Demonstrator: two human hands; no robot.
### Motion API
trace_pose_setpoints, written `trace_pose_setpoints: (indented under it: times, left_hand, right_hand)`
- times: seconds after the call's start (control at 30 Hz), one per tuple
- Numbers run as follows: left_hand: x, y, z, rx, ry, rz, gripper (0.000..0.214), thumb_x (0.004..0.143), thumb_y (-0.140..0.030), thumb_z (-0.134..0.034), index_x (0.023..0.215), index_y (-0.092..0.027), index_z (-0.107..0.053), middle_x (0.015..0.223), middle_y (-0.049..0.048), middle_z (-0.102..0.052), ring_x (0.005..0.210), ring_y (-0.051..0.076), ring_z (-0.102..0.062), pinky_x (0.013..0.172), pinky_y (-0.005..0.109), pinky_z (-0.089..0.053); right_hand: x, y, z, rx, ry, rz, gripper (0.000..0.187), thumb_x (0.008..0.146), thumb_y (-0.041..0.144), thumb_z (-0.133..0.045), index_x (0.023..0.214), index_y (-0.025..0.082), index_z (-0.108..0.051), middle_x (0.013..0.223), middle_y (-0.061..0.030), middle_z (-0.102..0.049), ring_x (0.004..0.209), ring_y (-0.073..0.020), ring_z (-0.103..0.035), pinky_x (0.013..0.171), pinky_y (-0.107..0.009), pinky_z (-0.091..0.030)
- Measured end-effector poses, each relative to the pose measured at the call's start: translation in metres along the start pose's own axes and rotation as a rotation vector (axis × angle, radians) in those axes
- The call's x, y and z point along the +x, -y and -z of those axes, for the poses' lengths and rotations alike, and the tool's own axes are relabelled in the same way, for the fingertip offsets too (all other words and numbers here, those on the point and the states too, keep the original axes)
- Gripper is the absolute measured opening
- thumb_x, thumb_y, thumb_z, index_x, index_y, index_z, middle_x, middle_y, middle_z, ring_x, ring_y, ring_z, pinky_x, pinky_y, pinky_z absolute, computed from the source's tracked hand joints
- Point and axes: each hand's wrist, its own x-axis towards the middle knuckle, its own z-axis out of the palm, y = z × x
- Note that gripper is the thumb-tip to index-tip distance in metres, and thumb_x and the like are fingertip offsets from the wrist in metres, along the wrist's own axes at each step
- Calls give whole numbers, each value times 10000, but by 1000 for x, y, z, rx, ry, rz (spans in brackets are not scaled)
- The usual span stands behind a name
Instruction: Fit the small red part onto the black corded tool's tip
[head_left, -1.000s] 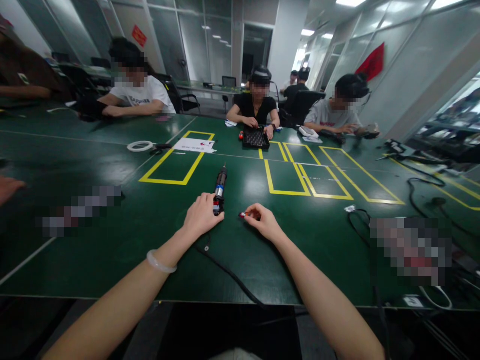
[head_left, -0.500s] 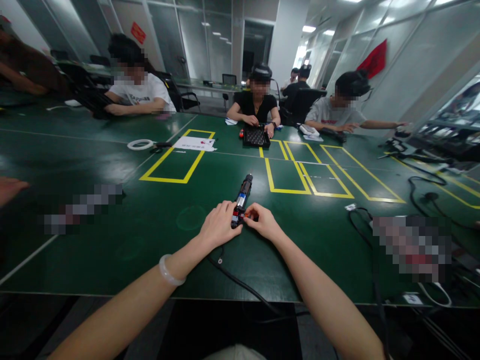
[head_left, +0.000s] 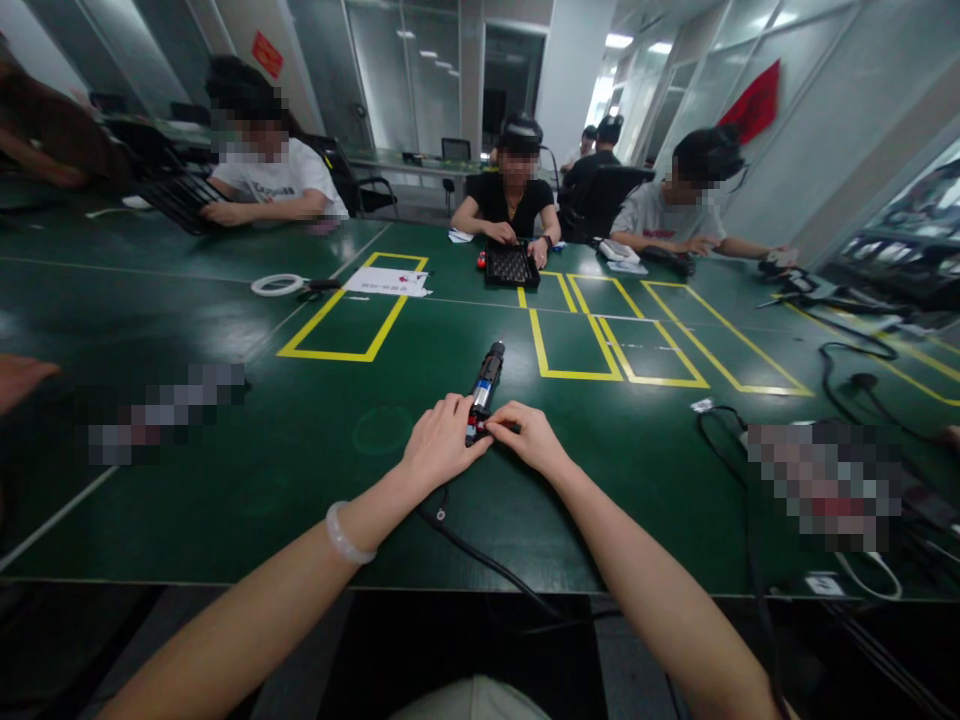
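Observation:
In front of me on the table lies a black electric screwdriver [head_left: 489, 372], its tip pointing away from me. A silver and blue motor section shows along its open body, with red parts near the rear end. My left hand [head_left: 442, 440] is wrapped over the rear of the screwdriver and holds it down. Thumb and forefinger of my right hand [head_left: 529, 437] are pinched together at the red parts on its right side; what they hold is too small to make out. A black power cord [head_left: 487, 560] with a small ring terminal [head_left: 441, 515] runs from under my left hand towards the table edge.
Yellow tape outlines [head_left: 577, 376] mark the green table [head_left: 300, 450]. A white paper sheet [head_left: 386, 282] and a white cable coil [head_left: 277, 285] lie at the far left. A person opposite handles a black tray [head_left: 512, 265]. Cables [head_left: 825, 370] and a blurred-out item lie at right.
My right fingers have closed in nearer the red parts; the small orange bit seen beside them earlier is now hidden. My left hand stays on the screwdriver. The view has tilted slightly.

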Motion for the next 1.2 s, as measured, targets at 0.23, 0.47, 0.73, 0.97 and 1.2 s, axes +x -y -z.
trace_pose_setpoints:
  times: [0.23,0.47,0.73,0.97,1.2]
  left_hand:
    - [7,-4,-3,28,16,35,574,885,-531,-448,1355,-202,-431,1101,137,-531,990,283,-548,784,377,-434]
    - [7,1,-2,43,36,43,590,882,-520,-460,1389,-222,-413,1129,132,-528,1026,283,-523,824,375,-428]
    - [14,28,1,101,72,58,634,890,-549,-426,1436,-232,-360,1186,135,-506,1022,290,-519,816,370,-432]
    - [22,85,8,136,142,217,666,891,-573,-373,1465,-240,-321,1279,157,-466,1090,325,-511,865,418,-442]
    - [22,165,15,172,171,421,699,893,-609,-312,1477,-226,-300,1332,195,-430,1155,378,-478,900,467,-433]
  right_hand:
    - [-1,2,1,12,-6,-6,197,909,290,-558,831,192,-710,813,-38,-636,736,-150,-578,695,-275,-444]
    - [-1,-4,2,40,-49,-66,171,888,261,-549,976,198,-681,889,-36,-659,749,-151,-578,697,-274,-455]
    - [0,-11,8,20,-57,-102,175,886,253,-539,948,186,-688,861,-33,-674,724,-147,-576,683,-267,-440]
    - [-1,-16,6,14,-59,-115,180,879,265,-542,919,188,-700,793,-22,-663,685,-142,-557,656,-259,-421]
    - [-1,-16,7,9,-49,-104,179,879,259,-539,908,185,-700,793,-23,-665,679,-142,-558,657,-258,-418]
